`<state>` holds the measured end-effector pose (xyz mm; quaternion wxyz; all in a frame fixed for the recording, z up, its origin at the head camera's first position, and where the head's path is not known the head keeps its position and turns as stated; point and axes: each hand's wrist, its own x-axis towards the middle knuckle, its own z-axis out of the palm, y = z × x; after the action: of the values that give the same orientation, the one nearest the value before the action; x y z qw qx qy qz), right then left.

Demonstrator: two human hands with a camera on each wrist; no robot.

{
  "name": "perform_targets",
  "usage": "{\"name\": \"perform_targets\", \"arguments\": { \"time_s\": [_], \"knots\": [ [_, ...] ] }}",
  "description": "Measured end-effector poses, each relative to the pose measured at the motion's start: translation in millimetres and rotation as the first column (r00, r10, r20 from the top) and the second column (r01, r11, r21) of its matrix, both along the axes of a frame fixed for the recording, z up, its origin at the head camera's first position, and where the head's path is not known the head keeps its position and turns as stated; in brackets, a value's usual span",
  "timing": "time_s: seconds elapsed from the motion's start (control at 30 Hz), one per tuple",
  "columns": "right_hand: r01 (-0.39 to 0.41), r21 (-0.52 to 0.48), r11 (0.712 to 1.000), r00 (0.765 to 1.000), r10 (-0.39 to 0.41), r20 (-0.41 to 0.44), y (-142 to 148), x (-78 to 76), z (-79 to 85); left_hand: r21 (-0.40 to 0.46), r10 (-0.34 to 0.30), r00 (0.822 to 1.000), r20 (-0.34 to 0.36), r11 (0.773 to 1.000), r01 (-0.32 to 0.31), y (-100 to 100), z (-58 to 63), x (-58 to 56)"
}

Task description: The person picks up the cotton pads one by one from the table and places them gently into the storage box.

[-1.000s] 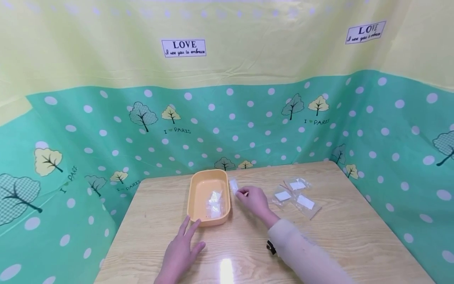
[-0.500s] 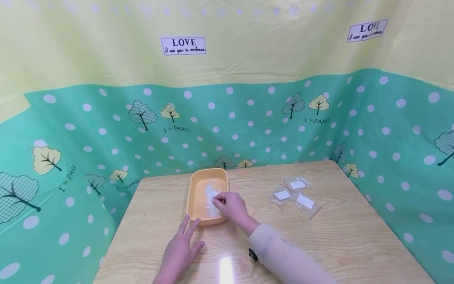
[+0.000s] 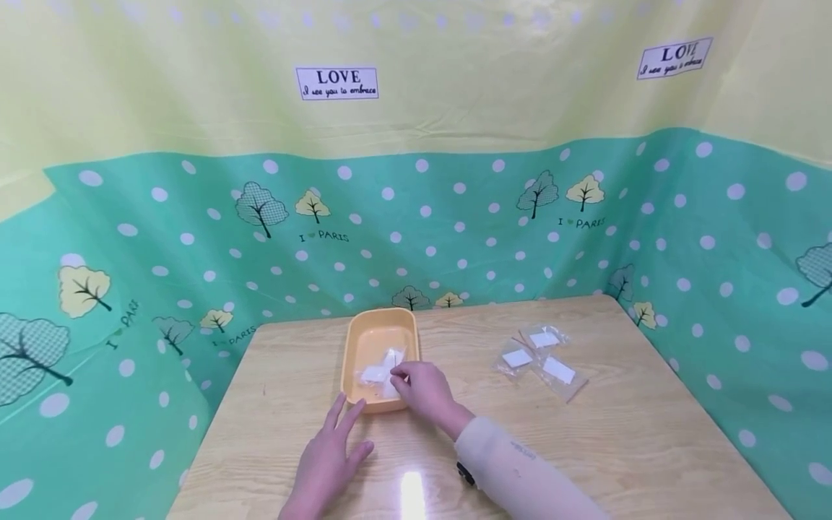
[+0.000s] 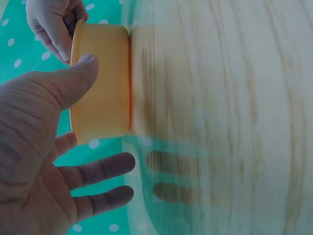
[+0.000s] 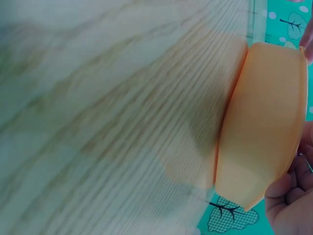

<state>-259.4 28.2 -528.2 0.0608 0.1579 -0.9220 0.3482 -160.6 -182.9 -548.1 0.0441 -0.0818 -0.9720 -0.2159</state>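
Note:
An orange plastic bin stands on the table with several small clear plastic bags in it, white inserts showing. My right hand reaches over the bin's near right rim, thumb and forefinger pinching the edge of a small plastic bag that extends to the left. Another bag lies just beyond the fingertips. At the bin's near left corner, my left hand has its fingers spread, with fingertips at the rim. The left wrist view shows its thumb overlapping the bin wall; in the right wrist view the right fingers curl by the rim.
To the right on the wooden table lie three clear bags, a left one, a far one and a near one, each with a white insert. A polka-dot curtain hangs behind the table and along both sides.
My right hand has carried a small plastic bag from beside the bin leftward into it, then shifted slightly toward me. The left hand has stayed at the rim.

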Motion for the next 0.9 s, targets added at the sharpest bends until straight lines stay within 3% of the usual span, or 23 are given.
{"name": "perform_targets", "arguments": {
  "time_s": [0.3, 0.43, 0.7, 0.9],
  "knots": [
    [-0.011, -0.066, 0.998, 1.0, 0.013, 0.027, 5, 3.0, -5.5, -0.003, -0.003, 1.0, -0.001, 1.0, 0.003, -2, -2.9, 1.7],
    [-0.03, -0.13, 0.991, 0.996, 0.041, 0.084, 8, 1.6, -7.6, 0.001, 0.001, 1.0, 0.013, 1.0, -0.001, -2, -2.9, 2.9],
    [0.0, -0.329, 0.944, 0.973, 0.076, 0.217, 18, -7.1, -10.5, 0.016, 0.002, 1.0, -0.003, 1.0, -0.002, 1, -2.4, 0.1],
    [0.011, -0.402, 0.915, 0.958, 0.106, 0.267, 22, -10.8, -11.0, 0.026, 0.011, 1.0, -0.008, 1.0, -0.01, 0, -2.2, -0.3]
  ]
}}
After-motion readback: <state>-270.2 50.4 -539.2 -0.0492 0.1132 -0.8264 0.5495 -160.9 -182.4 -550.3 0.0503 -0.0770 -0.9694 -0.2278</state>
